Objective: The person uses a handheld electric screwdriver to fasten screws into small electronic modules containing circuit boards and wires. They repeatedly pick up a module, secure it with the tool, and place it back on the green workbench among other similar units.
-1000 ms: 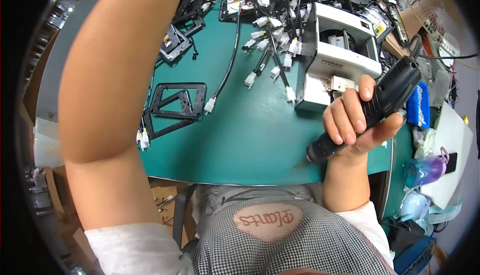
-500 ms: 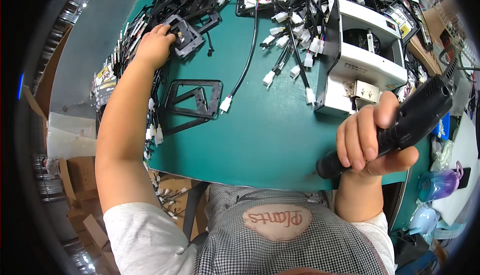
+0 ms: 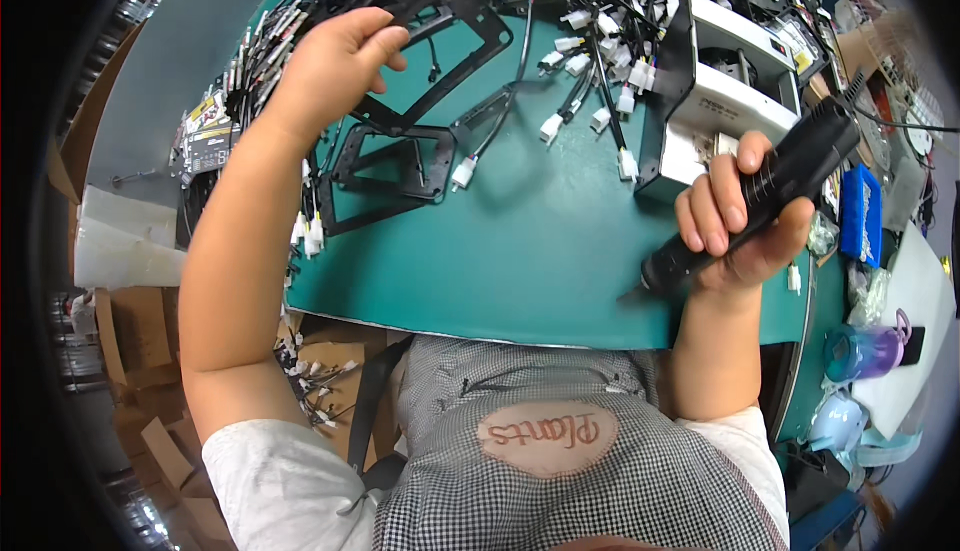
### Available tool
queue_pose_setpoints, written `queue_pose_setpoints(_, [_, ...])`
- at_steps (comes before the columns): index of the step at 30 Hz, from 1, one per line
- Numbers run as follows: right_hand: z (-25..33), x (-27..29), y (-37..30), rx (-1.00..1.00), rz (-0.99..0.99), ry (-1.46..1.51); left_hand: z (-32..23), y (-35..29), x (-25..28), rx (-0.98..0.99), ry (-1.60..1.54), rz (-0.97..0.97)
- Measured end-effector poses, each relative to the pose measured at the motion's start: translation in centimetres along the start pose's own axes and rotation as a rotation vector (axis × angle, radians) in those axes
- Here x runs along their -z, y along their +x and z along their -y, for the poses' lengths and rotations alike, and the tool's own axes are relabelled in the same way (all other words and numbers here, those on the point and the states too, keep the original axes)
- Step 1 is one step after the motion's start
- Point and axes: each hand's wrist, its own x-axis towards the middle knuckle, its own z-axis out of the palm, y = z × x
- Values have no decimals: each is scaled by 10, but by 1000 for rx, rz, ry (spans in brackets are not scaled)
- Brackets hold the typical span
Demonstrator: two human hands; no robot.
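My left hand (image 3: 335,71) is closed at the near left edge of a black rectangular plastic frame (image 3: 480,21), held tilted above the table at the upper left; the fingers partly hide the grip. Below it, another black frame (image 3: 440,166) lies flat on the green table beside a cable with a white connector (image 3: 463,173). At the right, my right hand (image 3: 740,206) is wrapped round a black electric screwdriver (image 3: 770,186). The tool slants, its narrow tip low on the left above the table and its cord end up on the right.
A white machine with an opening (image 3: 745,101) stands at the right rear. Piles of black cables with white connectors (image 3: 610,61) cover the back. Circuit boards (image 3: 208,146) are stacked at the left. A blue tray (image 3: 860,216) and a purple-blue bottle (image 3: 868,351) sit far right.
My left hand has lifted a black frame up off the pile, and it now looks larger and tilted. The screwdriver in my right hand has shifted slightly left and up.
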Motion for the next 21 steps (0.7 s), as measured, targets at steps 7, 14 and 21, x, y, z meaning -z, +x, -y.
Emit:
queue_pose_setpoints(7, [-4, 12, 3, -51, 42, -11, 22, 9, -16, 5, -263, -317])
queue_pose_setpoints(14, [1, 17, 4, -81, 132, 46, -3, -65, -22, 128, -442, 769])
queue_pose_setpoints(21, [5, 24, 5, -125, 270, 130, 7, -88, -131, 118, -859, 863])
